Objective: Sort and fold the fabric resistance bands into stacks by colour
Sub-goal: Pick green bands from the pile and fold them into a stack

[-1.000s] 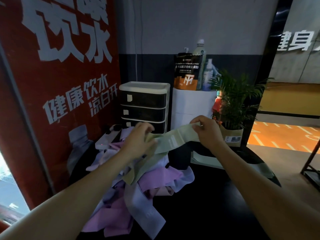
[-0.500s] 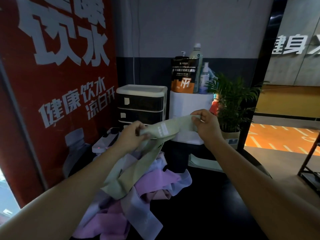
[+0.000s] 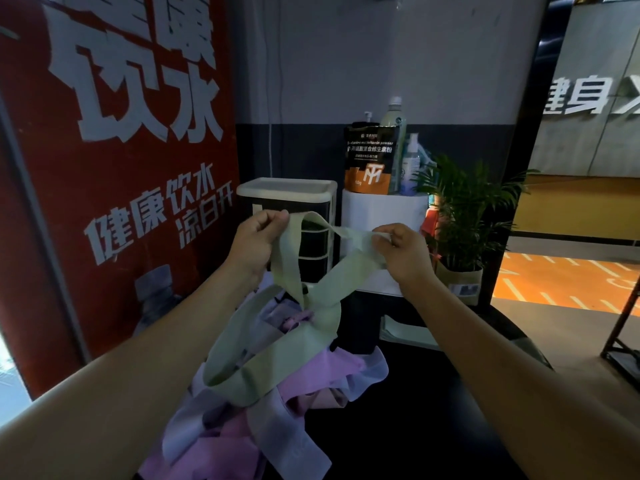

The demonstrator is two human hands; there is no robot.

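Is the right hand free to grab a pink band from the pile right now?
Probably not yet. The right hand and the left hand both pinch the green band, held up above the pile. The pink band lies uncovered below, so letting go would free it.

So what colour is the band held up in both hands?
Pale green band, lifted above the pile; the head view shows it.

The dark bench [image 3: 433, 427] lies bare to the near right. A heap of pink and lilac bands [image 3: 249, 420] fills its near left. Farther off, a drawer unit [image 3: 294, 202], a white cabinet [image 3: 381, 213] and a potted plant [image 3: 464, 220] block the far side; a red poster wall [image 3: 121, 168] closes the left.
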